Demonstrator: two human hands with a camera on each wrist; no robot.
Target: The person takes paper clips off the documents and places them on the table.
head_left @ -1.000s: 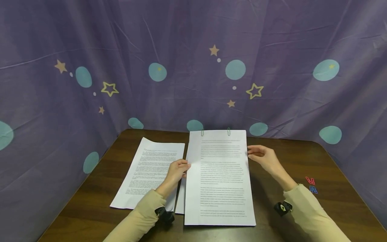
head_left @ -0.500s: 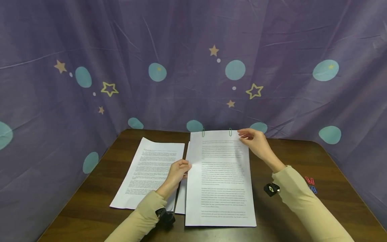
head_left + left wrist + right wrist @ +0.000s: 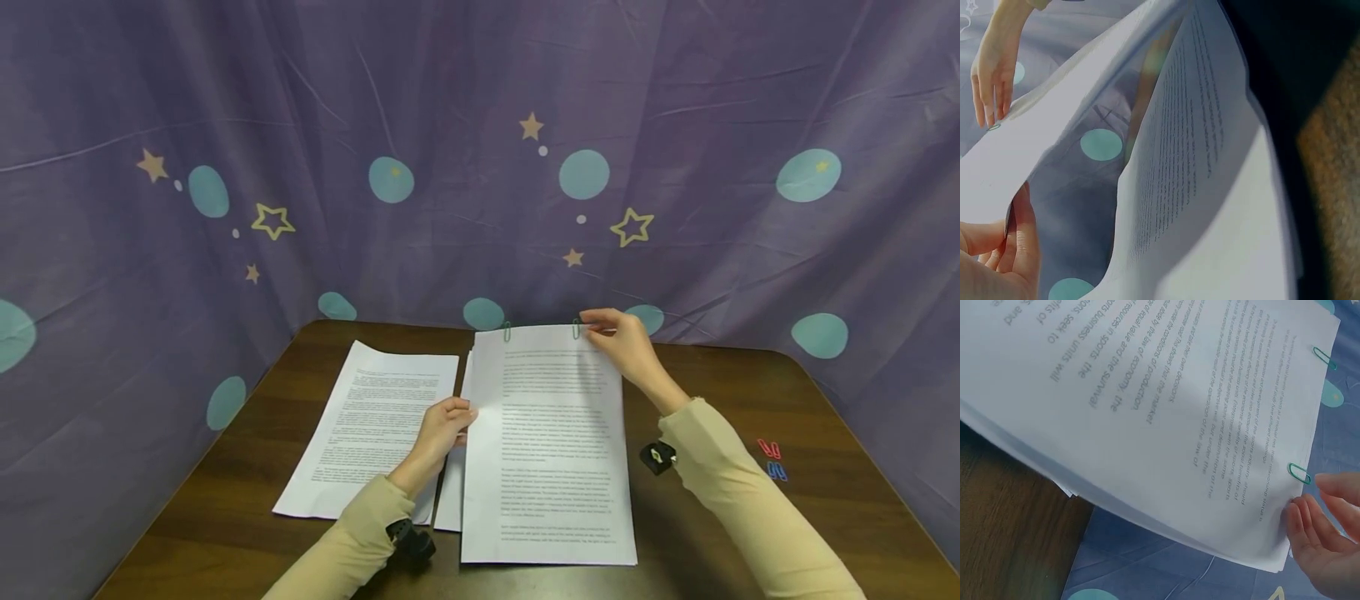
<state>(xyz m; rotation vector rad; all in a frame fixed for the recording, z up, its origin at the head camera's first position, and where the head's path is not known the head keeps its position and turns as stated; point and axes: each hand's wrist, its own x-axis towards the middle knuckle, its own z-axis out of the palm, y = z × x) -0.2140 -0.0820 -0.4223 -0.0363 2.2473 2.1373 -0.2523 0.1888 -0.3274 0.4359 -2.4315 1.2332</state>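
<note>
A stack of printed paper (image 3: 555, 450) is held raised above the table, with one green paper clip (image 3: 507, 332) at the left of its top edge and another green paper clip (image 3: 576, 329) at the right. My left hand (image 3: 441, 429) pinches the stack's left edge between thumb and fingers; the left wrist view shows this from the side. At the top right corner, my right hand (image 3: 626, 342) has its fingertips against the edge, close beside the right clip (image 3: 1299, 473). A gap separates its thumb and index finger in the right wrist view.
Another printed stack (image 3: 375, 433) lies on the wooden table (image 3: 712, 383) at the left. More white sheets (image 3: 450, 492) show partly beneath the held stack. Red paper clips (image 3: 768, 448) and blue paper clips (image 3: 777, 472) lie at the right. A patterned purple curtain (image 3: 480, 242) hangs behind.
My right hand has moved from the stack's right edge up and left to its top corner, near the clip. The stack has shifted slightly right and down; my left hand keeps its hold.
</note>
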